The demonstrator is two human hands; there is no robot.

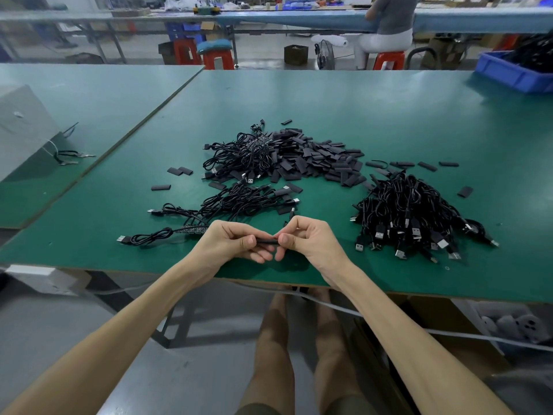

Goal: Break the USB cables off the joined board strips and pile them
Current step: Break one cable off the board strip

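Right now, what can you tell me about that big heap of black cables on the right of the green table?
The heap of black cables is a dense tangle of thin, plastic-looking cords lying loose on the green table. Silver USB plugs fan out along its near edge. Small flat black pieces lie scattered around it. Neither hand touches it; both are busy to its left.

the table (374,115) is showing deep green with a pale brown edge. the cables (410,211) are lying glossy black, their plugs glinting silver. the flat sleeves (314,157) are looking matte charcoal. a speckled black-and-white strip (191,230) is peeking out. a bin (505,74) is glowing bright blue, and stools (217,59) are standing red.
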